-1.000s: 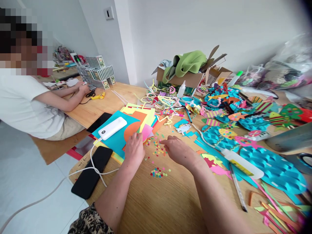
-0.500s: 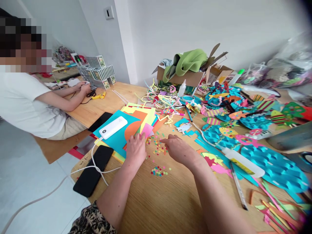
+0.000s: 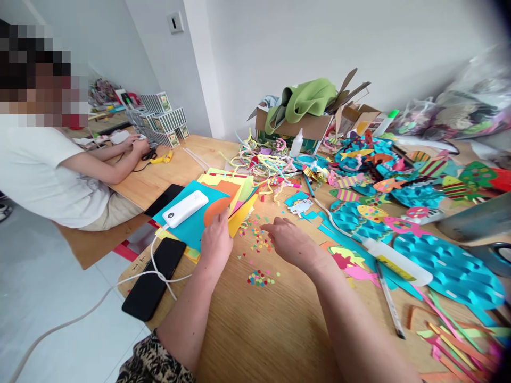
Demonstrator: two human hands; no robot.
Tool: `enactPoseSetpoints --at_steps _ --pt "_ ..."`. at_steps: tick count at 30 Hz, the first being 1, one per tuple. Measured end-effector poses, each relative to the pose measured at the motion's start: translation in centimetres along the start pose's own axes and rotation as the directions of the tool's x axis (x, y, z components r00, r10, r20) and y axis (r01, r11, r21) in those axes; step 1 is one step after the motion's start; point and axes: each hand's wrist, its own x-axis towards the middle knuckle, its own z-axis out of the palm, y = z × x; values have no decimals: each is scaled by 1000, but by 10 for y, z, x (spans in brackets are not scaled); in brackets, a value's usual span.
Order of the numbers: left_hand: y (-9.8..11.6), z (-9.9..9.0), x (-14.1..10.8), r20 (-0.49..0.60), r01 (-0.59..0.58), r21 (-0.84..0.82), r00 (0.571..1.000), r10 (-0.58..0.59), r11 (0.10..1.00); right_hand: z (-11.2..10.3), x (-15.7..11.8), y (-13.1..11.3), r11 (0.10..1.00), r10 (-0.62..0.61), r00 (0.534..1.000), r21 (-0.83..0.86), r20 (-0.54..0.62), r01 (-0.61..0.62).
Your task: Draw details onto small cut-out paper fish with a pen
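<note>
My left hand (image 3: pixel 216 239) is closed on the edge of several coloured paper sheets (image 3: pixel 241 214), whose right side is lifted and bent up off the table. Just to the right, my right hand (image 3: pixel 288 239) hovers over or touches small paper confetti (image 3: pixel 261 242), its fingers curled and the index finger forward. Whether a bit of paper sits between its fingertips is hidden. Nearer to me lies a small heap of round paper dots (image 3: pixel 261 278). On the blue sheet (image 3: pixel 191 229) of the stack rests a white power bank (image 3: pixel 185 208) with a cable.
A black phone (image 3: pixel 154 279) lies by the left table edge under a white cable. To the right are a glue bottle (image 3: pixel 399 263), a pen (image 3: pixel 390 300), paper fish (image 3: pixel 361 274) and blue textured ovals (image 3: pixel 447 271). Another person (image 3: pixel 59 170) sits at far left.
My left hand has gone from lying flat on the papers to gripping their edge and raising the right side. My right hand has barely moved.
</note>
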Motion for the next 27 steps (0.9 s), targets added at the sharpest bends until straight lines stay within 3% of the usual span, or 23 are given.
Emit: enactPoseSetpoints --at_steps 18,22,27 --pt "3 -14 0 131 -54 44 990 48 998 29 10 -38 989 -88 996 -124 -9 86" --pt "1 -11 1 173 -71 65 983 59 995 26 9 -30 989 -116 993 -98 -13 114" --pt "1 -7 -1 176 -94 83 981 78 992 17 7 -16 994 16 999 -108 -27 -19"
